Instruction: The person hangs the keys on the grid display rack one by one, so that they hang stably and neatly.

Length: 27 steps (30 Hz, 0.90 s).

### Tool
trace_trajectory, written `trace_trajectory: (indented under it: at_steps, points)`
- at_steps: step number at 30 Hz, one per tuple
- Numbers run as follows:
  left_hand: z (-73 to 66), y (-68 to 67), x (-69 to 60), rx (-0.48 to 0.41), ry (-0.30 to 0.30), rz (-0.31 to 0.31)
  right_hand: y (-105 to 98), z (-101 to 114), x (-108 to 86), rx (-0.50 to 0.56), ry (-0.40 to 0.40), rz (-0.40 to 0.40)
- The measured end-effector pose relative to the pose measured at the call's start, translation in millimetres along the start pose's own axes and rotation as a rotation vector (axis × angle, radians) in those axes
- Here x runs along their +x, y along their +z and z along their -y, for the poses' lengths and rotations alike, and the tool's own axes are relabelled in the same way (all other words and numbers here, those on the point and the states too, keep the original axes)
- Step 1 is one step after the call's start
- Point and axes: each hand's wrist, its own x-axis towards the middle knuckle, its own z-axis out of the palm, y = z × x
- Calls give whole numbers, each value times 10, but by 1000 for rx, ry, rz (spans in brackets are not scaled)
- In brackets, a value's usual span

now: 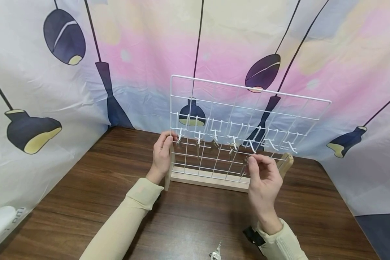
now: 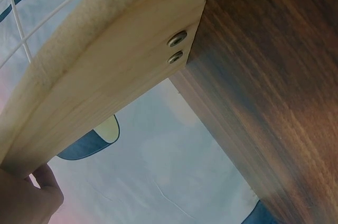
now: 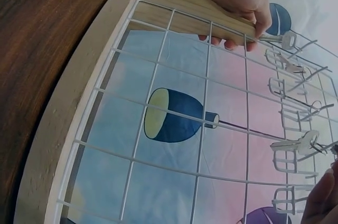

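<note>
Head view: left hand [image 1: 161, 155] is gripping a pale wooden post [image 1: 168, 177]; right hand [image 1: 265, 179] is pinching a silver metal ring [image 1: 246, 159], a white wire hook [image 1: 251, 146] just above. Right-wrist view: beside it, a silver metal key [image 3: 307, 141] is hanging; slack fingers could drop the ring.

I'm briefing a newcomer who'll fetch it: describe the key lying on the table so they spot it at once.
On the brown wooden table, find the white wire rack. Come toward the person, to the bottom edge of the head view, between the sleeves. The silver key there lies on the wood, whereas other keys hang from hooks.
</note>
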Motion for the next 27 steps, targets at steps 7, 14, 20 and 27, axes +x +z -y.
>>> trace_trajectory:
  at_steps: [7,14,20,27]
  points:
    - [-9,10,3,-11,1,4,-1,20,30,6,13,-52]
    - [-7,13,3,-7,0,-4,0,27,61,20,7,-95]
    - [-2,11,3,-8,4,-7,-6,16,77,19,12,-83]
    - [11,2,1,-3,8,-8,-103,-189,68,15,28,-87]
